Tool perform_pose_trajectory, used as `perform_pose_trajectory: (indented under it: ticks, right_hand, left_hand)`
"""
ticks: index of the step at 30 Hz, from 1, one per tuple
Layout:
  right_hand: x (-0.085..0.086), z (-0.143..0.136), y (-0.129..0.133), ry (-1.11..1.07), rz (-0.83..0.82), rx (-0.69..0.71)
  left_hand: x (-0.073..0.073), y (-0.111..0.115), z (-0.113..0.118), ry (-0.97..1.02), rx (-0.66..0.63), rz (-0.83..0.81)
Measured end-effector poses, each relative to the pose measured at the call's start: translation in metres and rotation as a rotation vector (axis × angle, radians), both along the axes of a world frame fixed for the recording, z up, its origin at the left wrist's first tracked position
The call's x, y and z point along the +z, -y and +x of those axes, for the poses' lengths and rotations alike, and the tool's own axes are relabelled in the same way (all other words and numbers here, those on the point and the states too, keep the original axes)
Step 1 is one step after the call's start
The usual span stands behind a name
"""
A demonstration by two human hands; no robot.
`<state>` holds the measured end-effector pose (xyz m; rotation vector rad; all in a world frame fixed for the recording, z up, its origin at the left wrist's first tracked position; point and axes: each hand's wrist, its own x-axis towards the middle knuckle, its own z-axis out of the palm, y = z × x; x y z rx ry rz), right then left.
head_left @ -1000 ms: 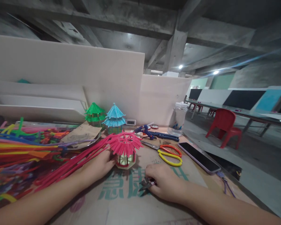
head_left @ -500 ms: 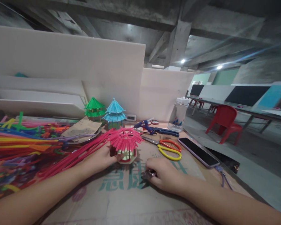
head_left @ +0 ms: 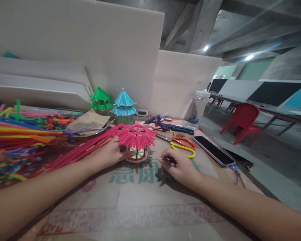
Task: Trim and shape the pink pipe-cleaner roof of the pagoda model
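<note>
My left hand (head_left: 114,152) grips the side of a small model pavilion (head_left: 136,139), its thumb against the pale base. The pavilion has a pink fringed roof, thin posts and a red-trimmed base. To its right, my right hand (head_left: 178,164) is curled closed just above the table. Something small and dark shows between its fingers, too hidden to name. Scissors (head_left: 183,147) with one orange and one yellow handle lie just beyond that hand. A bundle of pink pipe cleaners (head_left: 85,150) runs behind my left hand and forearm.
Green (head_left: 100,98) and blue (head_left: 123,105) model pavilions stand at the back, near a glue gun (head_left: 157,122) and blue-handled pliers (head_left: 180,129). A clear bottle (head_left: 194,110) and a phone (head_left: 213,150) are on the right. Many coloured pipe cleaners (head_left: 22,134) cover the left.
The view has tilted downward, showing more tabletop. My right hand has turned and lifted slightly, and the metallic piece seen in it before is now mostly hidden. My left hand keeps holding the pavilion.
</note>
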<state>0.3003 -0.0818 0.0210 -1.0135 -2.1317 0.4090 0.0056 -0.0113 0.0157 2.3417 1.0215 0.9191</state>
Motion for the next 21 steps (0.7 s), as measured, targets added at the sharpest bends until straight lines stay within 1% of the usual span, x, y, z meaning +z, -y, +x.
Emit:
perform_pose_trajectory:
  ticks: [4, 8, 11, 14, 21]
  right_hand:
    - [0.003, -0.002, 0.005, -0.186, 0.076, -0.003]
    - [0.003, -0.006, 0.008, -0.269, 0.099, -0.037]
    - [0.003, -0.008, 0.008, -0.278, 0.099, -0.057]
    - [0.003, -0.008, 0.006, -0.271, 0.126, -0.055]
    - [0.006, -0.007, 0.006, -0.192, 0.135, -0.058]
  left_hand:
    - [-0.002, 0.003, -0.004, -0.085, -0.011, 0.111]
    - [-0.004, 0.011, -0.008, -0.175, 0.064, 0.128]
    - [-0.003, 0.016, -0.011, -0.218, 0.138, 0.103]
    - [-0.001, 0.020, -0.011, -0.220, 0.209, 0.081]
    - [0.005, 0.024, -0.006, -0.222, 0.209, 0.032]
